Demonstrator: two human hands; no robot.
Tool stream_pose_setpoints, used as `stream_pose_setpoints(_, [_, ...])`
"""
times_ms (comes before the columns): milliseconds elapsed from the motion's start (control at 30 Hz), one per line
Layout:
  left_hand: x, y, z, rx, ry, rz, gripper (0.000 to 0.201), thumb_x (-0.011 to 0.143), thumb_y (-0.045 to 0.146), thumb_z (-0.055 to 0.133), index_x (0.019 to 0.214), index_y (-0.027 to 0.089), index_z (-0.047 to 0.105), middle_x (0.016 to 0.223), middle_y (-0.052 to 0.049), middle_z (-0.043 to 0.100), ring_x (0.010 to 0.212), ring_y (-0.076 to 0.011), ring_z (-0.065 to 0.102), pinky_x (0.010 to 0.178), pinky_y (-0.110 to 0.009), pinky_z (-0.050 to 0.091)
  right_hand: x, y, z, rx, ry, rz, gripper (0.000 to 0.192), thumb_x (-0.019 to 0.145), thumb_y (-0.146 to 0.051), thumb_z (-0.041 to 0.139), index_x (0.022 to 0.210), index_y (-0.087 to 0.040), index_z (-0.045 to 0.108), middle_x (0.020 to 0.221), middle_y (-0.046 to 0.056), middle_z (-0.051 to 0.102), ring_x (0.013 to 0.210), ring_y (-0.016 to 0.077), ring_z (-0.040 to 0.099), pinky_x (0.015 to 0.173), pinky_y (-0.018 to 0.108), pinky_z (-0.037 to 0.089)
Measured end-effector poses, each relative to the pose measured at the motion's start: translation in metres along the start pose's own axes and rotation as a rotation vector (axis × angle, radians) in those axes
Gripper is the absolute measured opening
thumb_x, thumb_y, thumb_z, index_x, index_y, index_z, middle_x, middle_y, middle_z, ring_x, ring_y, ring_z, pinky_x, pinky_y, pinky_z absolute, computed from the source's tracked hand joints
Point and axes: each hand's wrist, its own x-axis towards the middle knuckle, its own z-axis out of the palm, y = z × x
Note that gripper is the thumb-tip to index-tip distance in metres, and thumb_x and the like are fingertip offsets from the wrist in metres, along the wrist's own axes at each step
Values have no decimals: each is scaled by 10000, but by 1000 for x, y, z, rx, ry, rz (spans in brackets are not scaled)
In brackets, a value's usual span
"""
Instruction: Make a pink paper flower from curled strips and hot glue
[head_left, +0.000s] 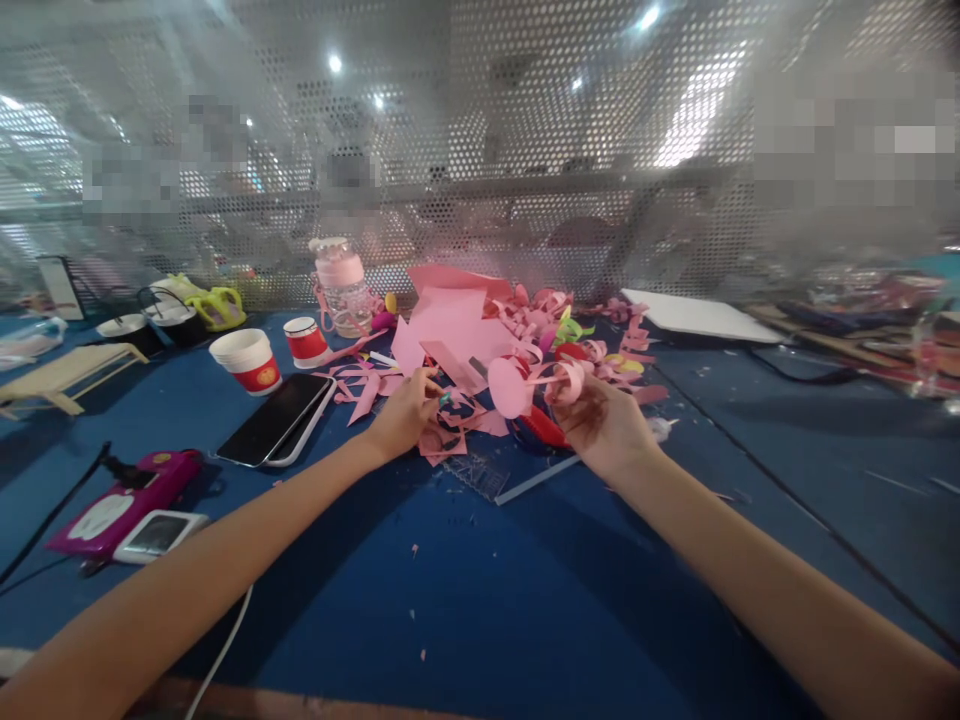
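My right hand (609,425) pinches a curled pink paper strip (570,383) that has a round pink paper disc (509,388) at its left end. The piece is held a little above the paper pile. My left hand (405,412) is closed, its fingertips among pink paper scraps (442,440); what they grip, if anything, I cannot make out. A small green thing shows beside those fingertips. Behind both hands lie pink paper sheets (461,320) and a heap of curled pink strips (529,315). Red-handled scissors (547,428) lie partly hidden by my right hand.
Left of the pile are a phone (274,422), paper cups (247,362) and a pink-lidded bottle (341,285). A purple pouch (127,505) lies nearer. A clear glue stick (536,480) lies in front; a white board (701,316) sits back right. Perforated metal (480,150) stands behind.
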Motion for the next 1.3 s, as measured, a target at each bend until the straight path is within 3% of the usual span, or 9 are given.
stream_pose_setpoints(267, [19, -3, 4, 15, -73, 21, 295, 828, 144, 403, 1122, 126, 395, 984, -97, 613, 945, -177, 564, 858, -338, 435, -1, -1, 1, 16, 13, 7, 210, 765, -13, 421, 723, -129, 590, 557, -6, 634, 443, 78, 594, 430, 130, 514])
stream_pose_setpoints(533, [31, -4, -9, 65, -215, 129, 261, 762, 103, 469, 1014, 163, 503, 1080, -93, 548, 1051, -206, 488, 929, -373, 378, -2, 0, 2, 51, 26, 8, 171, 762, -31, 457, 734, -132, 592, 563, -2, 640, 450, 81, 602, 447, 134, 528])
stream_pose_setpoints(633, [35, -4, -14, 58, -295, 151, 364, 750, 113, 486, 1111, 160, 477, 1057, -87, 572, 1012, -200, 517, 897, -349, 402, -1, 0, 1, 50, 41, 11, 181, 771, -32, 439, 738, -128, 589, 563, 5, 641, 450, 88, 604, 437, 139, 526])
stream_pose_setpoints(733, [33, -4, -25, 35, -380, 169, 489, 752, 139, 487, 1233, 177, 404, 1078, -82, 591, 987, -187, 550, 857, -320, 428, 0, -1, 0, 42, 34, 9, 206, 773, -20, 415, 756, -131, 589, 559, 0, 640, 447, 82, 601, 439, 131, 521])
stream_pose_setpoints(800, [31, -5, -36, 35, -432, 197, 472, 759, 183, 489, 1227, 208, 432, 1172, -83, 562, 1068, -197, 517, 911, -336, 392, 0, -1, 0, 35, 32, 9, 211, 762, -8, 415, 752, -128, 588, 549, -2, 635, 446, 82, 601, 441, 130, 520])
stream_pose_setpoints(867, [28, -4, -49, 67, -555, 249, 502, 739, 242, 517, 1236, 230, 440, 1234, -79, 532, 1118, -214, 490, 937, -348, 370, 0, -1, -1, 28, 16, 10, 196, 753, -8, 429, 735, -121, 589, 546, 3, 631, 444, 85, 600, 450, 133, 524])
stream_pose_setpoints(1000, [28, 1, -63, 155, -673, 179, 700, 645, 280, 573, 1308, 232, 355, 1257, -95, 509, 1067, -235, 527, 846, -340, 437, 1, 0, -2, 13, -18, 5, 167, 746, -24, 463, 707, -128, 588, 547, 1, 631, 447, 81, 594, 465, 136, 528])
stream_pose_setpoints(1133, [27, 5, -56, 188, -707, 174, 762, 573, 249, 584, 1300, 233, 357, 1210, -90, 519, 1023, -239, 541, 814, -342, 452, 2, 0, -2, 3, 12, 13, 170, 744, -30, 469, 697, -144, 586, 546, -11, 632, 440, 67, 586, 435, 114, 507])
stream_pose_setpoints(1300, [25, 8, -47, 201, -676, 116, 684, 550, 291, 601, 1204, 180, 433, 1068, -92, 555, 921, -227, 553, 759, -322, 457, 0, -2, 2, 6, 75, 23, 196, 756, -23, 446, 711, -142, 595, 544, -19, 629, 424, 63, 573, 410, 119, 500])
